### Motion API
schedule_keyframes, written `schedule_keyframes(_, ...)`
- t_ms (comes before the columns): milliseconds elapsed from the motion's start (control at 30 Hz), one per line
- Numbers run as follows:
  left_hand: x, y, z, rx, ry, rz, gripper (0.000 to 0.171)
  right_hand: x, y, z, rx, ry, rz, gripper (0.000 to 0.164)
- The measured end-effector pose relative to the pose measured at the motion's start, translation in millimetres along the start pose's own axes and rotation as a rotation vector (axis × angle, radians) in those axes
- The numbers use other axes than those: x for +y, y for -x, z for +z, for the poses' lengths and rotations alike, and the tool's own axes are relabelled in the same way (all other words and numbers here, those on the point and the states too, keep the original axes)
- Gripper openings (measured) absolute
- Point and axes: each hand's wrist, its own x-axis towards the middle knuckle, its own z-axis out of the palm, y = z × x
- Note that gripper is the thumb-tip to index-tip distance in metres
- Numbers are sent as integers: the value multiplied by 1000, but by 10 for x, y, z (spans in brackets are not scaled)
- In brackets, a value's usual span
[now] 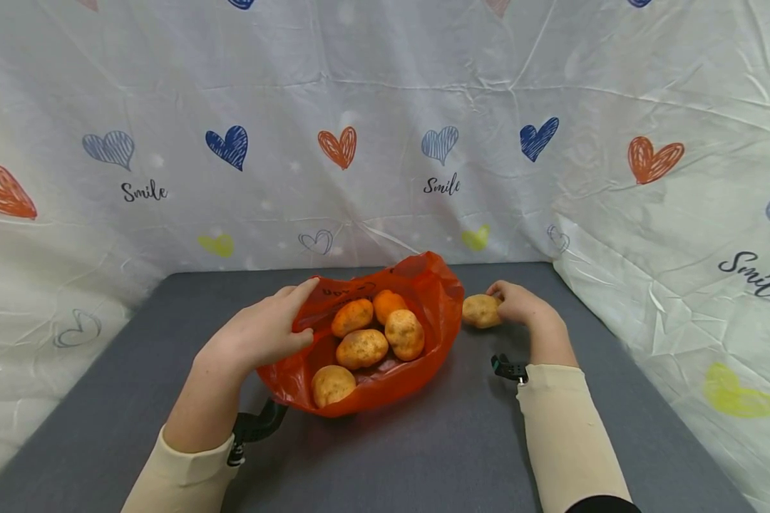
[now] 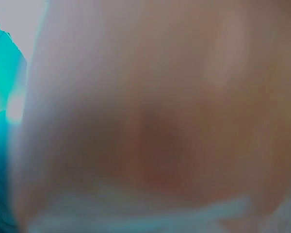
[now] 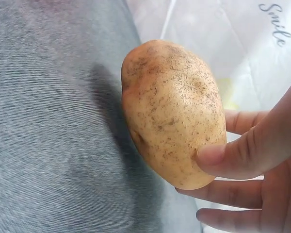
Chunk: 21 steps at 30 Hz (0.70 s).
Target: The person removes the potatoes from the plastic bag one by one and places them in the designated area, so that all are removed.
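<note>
A red plastic bag point(image 1: 385, 395) lies with its mouth wide, and several potatoes point(image 1: 362, 349) sit inside it. At the bag's left rim is my left hand point(image 1: 257, 335), thumb and forefinger straight and spread apart against the plastic; its other fingers are mostly hidden. To the right of the bag, my right hand point(image 1: 520, 303) pinches one potato point(image 3: 172, 114) between thumb and fingers. This potato is pale brown and speckled, held close over the grey surface. Blurred skin fills most of the left wrist view.
The bag rests on a dark grey table point(image 1: 436, 456). Behind and on both sides hangs a white sheet point(image 1: 385, 64) printed with hearts and the word Smile. Dark wrist straps with camera mounts point(image 1: 508, 368) stick out beside both hands.
</note>
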Motion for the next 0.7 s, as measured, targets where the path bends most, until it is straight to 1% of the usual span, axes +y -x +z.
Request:
schedule_keyframes(167,6,2,1,3,7,-2,83,-23,-11,50,-8,14,4,56)
schedule_keyframes(367,10,2,0,3,6,-2,83,-60,-21,97,-39,-12,11,57)
schedule_keyframes(700,13,14,-1,-2,14,-1,83,-98,-22,110,-69,-52,12,58)
